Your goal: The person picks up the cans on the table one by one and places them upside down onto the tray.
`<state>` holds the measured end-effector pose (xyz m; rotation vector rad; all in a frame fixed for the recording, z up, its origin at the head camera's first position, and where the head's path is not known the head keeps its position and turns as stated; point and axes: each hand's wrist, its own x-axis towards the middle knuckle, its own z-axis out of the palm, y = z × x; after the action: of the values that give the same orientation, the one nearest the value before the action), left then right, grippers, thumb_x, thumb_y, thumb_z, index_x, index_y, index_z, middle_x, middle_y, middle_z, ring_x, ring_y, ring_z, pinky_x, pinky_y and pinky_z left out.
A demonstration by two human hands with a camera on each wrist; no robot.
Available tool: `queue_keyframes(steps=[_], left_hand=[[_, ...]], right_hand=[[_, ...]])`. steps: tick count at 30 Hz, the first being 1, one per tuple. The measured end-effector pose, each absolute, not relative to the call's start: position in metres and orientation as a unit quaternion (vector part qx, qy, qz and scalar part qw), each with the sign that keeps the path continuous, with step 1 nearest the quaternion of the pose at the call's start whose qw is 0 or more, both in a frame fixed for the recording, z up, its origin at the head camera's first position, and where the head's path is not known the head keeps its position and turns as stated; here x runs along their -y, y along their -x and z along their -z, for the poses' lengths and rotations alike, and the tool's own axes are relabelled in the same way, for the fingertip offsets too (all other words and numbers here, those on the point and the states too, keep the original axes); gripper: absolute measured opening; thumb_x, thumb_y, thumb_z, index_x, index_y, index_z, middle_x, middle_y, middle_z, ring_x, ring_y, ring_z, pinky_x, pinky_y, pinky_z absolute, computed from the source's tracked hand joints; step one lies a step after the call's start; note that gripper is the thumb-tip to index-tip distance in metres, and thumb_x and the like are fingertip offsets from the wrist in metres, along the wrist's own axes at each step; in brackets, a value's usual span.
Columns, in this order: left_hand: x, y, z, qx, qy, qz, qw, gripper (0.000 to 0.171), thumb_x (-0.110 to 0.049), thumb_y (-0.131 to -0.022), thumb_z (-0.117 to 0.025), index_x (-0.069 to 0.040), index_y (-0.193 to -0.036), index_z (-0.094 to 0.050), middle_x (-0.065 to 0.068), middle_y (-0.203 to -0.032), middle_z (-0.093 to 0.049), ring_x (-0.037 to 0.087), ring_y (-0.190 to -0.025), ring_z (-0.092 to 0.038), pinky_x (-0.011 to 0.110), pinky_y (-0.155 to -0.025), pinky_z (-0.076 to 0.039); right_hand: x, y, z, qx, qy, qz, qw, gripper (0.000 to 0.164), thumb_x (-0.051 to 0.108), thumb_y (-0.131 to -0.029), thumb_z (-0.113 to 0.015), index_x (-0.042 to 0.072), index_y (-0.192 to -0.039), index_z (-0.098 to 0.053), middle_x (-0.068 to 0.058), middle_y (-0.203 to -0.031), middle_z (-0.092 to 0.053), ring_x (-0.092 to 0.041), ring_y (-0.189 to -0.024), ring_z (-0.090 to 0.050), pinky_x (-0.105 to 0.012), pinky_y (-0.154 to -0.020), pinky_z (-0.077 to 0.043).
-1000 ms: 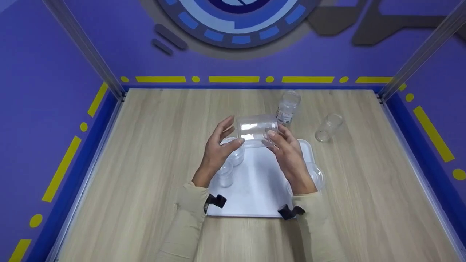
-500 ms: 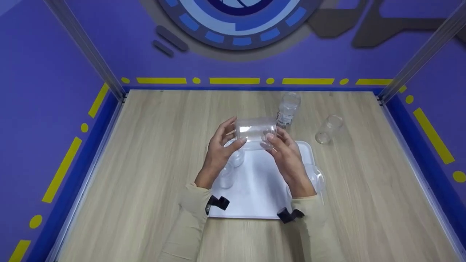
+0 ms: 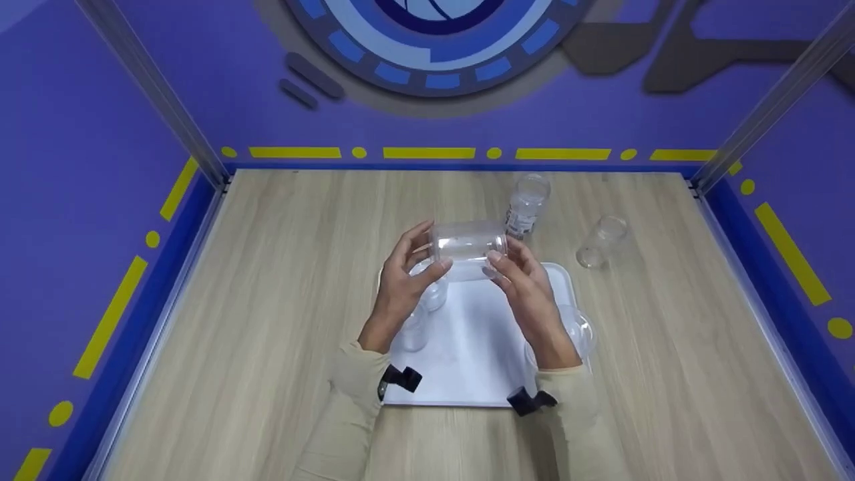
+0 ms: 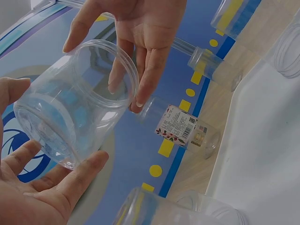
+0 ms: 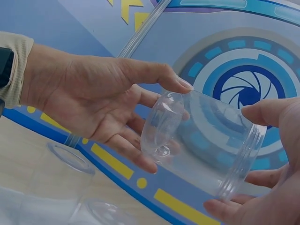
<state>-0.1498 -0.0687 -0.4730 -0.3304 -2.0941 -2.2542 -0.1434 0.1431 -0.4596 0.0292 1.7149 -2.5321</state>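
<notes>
Held sideways above the tray is a clear, lidless plastic jar point(image 3: 471, 244). My left hand point(image 3: 401, 284) grips its base end, thumb on the near side and fingers round behind. At the threaded mouth, my right hand point(image 3: 531, 290) pinches the rim. In the left wrist view the open mouth of the jar point(image 4: 79, 103) faces the right hand point(image 4: 145, 28), with the left hand point(image 4: 51, 187) under the base. The right wrist view shows the jar point(image 5: 201, 140) between the left hand's spread fingers and the right hand point(image 5: 276, 154).
Below lies a white tray point(image 3: 467, 374). Small clear jars point(image 3: 415, 331) stand on its left side, and a clear round container point(image 3: 580, 331) sits at its right edge. Behind are a labelled clear bottle point(image 3: 528, 204) and another clear jar point(image 3: 603, 242). Blue-purple panels point(image 3: 427, 123) enclose the table.
The left hand has come slightly right, closer round the jar's base, and the jar has shifted slightly left. The head view has tilted up a little; other things stay put.
</notes>
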Motion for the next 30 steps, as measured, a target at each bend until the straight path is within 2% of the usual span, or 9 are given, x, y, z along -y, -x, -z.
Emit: queue_keyframes(steps=[5,11,16,23,27,30], left_hand=[[0.069,0.151,0.472,0.667,0.11,0.736,0.027,0.081,-0.036,-0.091,-0.08,-0.011,-0.16,-0.045,0.013,-0.147,-0.053,0.028,-0.134,-0.057,0.045,-0.099,-0.057],[0.071,0.152,0.469,0.675,0.107,0.729,0.032,0.082,-0.042,-0.09,-0.081,-0.014,-0.159,-0.047,0.012,-0.147,-0.054,0.027,-0.133,-0.058,0.044,-0.099,-0.057],[0.074,0.15,0.468,0.697,0.101,0.71,0.027,0.077,-0.036,-0.091,-0.079,-0.016,-0.159,-0.048,0.011,-0.15,-0.053,0.028,-0.135,-0.055,0.045,-0.102,-0.055],[0.074,0.148,0.465,0.725,0.082,0.682,0.039,0.075,-0.035,-0.091,-0.079,-0.017,-0.158,-0.05,0.011,-0.15,-0.054,0.029,-0.136,-0.055,0.049,-0.108,-0.049],[0.075,0.147,0.462,0.737,0.074,0.67,0.048,0.076,-0.037,-0.09,-0.08,-0.018,-0.157,-0.051,0.01,-0.148,-0.055,0.029,-0.135,-0.056,0.049,-0.107,-0.05],[0.074,0.146,0.46,0.744,0.072,0.663,0.05,0.075,-0.038,-0.09,-0.08,-0.019,-0.157,-0.051,0.01,-0.148,-0.054,0.029,-0.135,-0.055,0.049,-0.107,-0.05]], right_hand=[[-0.146,0.142,0.457,-0.596,-0.001,0.803,0.019,0.064,0.012,-0.101,-0.064,-0.005,-0.156,-0.038,-0.021,-0.154,-0.045,-0.028,-0.138,-0.048,-0.038,-0.115,-0.042],[-0.155,0.139,0.451,-0.636,0.009,0.771,-0.023,0.062,0.012,-0.101,-0.066,-0.007,-0.155,-0.041,-0.023,-0.156,-0.047,-0.033,-0.143,-0.046,-0.043,-0.118,-0.038],[-0.164,0.136,0.446,-0.651,0.005,0.757,-0.06,0.06,0.006,-0.101,-0.066,-0.01,-0.153,-0.041,-0.026,-0.154,-0.047,-0.036,-0.145,-0.045,-0.038,-0.117,-0.04],[-0.184,0.132,0.437,-0.703,0.008,0.704,-0.101,0.058,0.005,-0.102,-0.068,-0.008,-0.153,-0.043,-0.021,-0.154,-0.05,-0.032,-0.145,-0.045,-0.036,-0.115,-0.043],[-0.197,0.13,0.434,-0.728,-0.004,0.675,-0.119,0.055,0.006,-0.103,-0.067,-0.007,-0.152,-0.046,-0.018,-0.153,-0.053,-0.031,-0.145,-0.047,-0.038,-0.116,-0.043],[-0.206,0.13,0.433,-0.739,-0.007,0.66,-0.134,0.052,0.006,-0.103,-0.068,-0.007,-0.15,-0.049,-0.019,-0.152,-0.054,-0.033,-0.144,-0.047,-0.044,-0.118,-0.041]])
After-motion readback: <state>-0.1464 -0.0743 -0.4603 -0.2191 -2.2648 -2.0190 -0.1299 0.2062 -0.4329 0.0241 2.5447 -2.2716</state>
